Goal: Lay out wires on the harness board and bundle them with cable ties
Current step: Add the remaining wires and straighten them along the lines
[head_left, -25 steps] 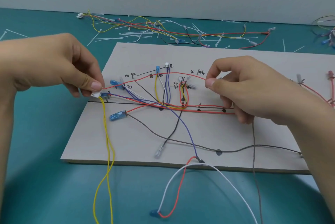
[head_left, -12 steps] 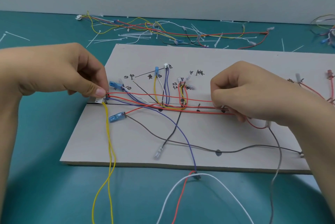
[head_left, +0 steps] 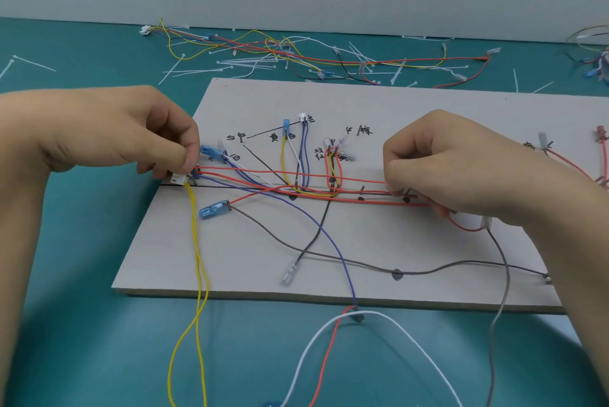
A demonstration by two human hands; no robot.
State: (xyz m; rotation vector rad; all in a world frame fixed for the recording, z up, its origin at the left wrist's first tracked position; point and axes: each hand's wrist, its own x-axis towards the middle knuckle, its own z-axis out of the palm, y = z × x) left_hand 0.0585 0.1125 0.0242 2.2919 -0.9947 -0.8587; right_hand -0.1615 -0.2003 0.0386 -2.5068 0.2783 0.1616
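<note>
Shows one harness board (head_left: pixel 362 103) flat on a teal bench (head_left: pixel 66 291). At its left edge, left hand (head_left: pixel 108 133), fingers (head_left: pixel 179 156) curled, pinching one white connector (head_left: pixel 179 178); two yellow wires (head_left: pixel 197 258) trailing from it past the near edge. Mid-board, right hand (head_left: pixel 461 163), fingers (head_left: pixel 400 172) curled tight round two red wires (head_left: pixel 296 173) stretched from that connector. Three blue terminals (head_left: pixel 212 210) on the board. Behind, loose wires (head_left: pixel 329 59) and scattered cable ties (head_left: pixel 197 71), too many to count.

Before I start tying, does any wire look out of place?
The purple wire leaves the red bundle and runs diagonally off the board at its front edge; the yellow pair dangles off the left side from the white connector in the left hand. Both look unrouted.
</note>
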